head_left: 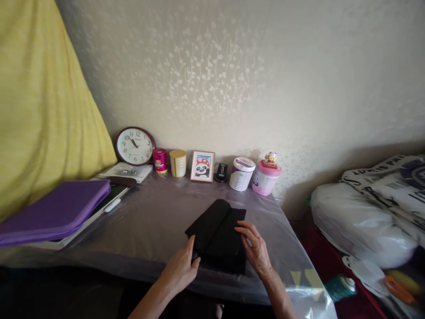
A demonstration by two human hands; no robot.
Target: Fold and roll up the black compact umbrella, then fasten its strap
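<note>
A folded piece of black cloth (221, 235) lies at the near middle of the table, with a raised fold running slantwise across it. Its exact kind is not clear. My left hand (181, 268) is closed at its near left corner, thumb on top and fingers around the edge, where a small dark shiny part shows. On the other side, my right hand (255, 248) touches the cloth's right edge with its fingertips; the fingers are bent loosely and slightly apart. The underside of the cloth is hidden.
Along the wall stand a clock (136, 146), a pink tin (160, 160), a yellow container (178, 163), a framed panda picture (202, 166), a white tub (242, 173) and a pink tub (266, 178). A purple folder (56, 208) lies left; a white bag (358, 221) sits right.
</note>
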